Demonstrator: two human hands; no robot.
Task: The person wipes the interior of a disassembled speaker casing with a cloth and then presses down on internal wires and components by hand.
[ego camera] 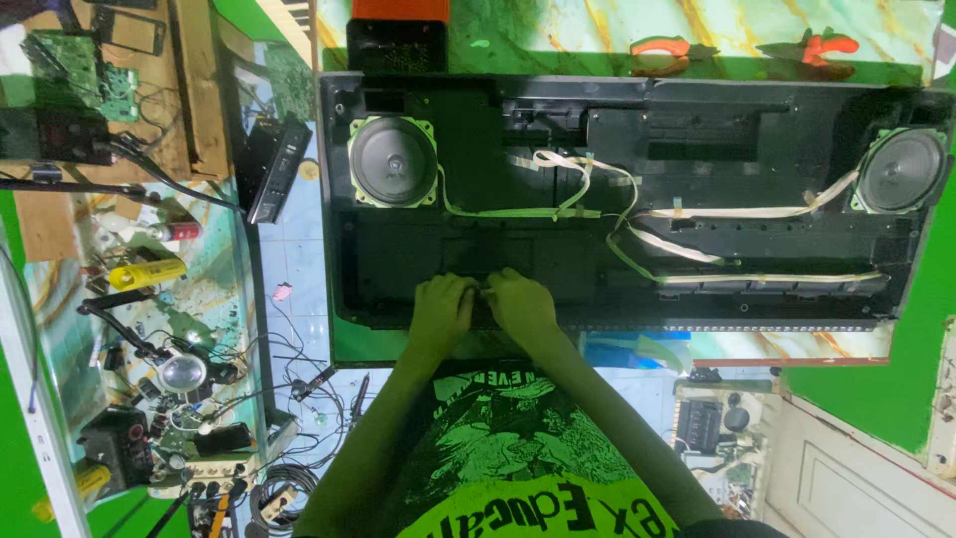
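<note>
Evidently both hands, left hand and right hand, rest curled on the near edge of the opened keyboard casing; whether either grip pinches anything cannot be told. Long, rigid plastic, probably awkward; loose ribbon cables and speakers look fragile, so edges seem safest.

Your opened black keyboard casing lying flat across the table, inside face up, round grey speaker at one end, second speaker at the other, pale ribbon cables taped between them.

Strong green cast, dim; edges perhaps distorted.
</note>
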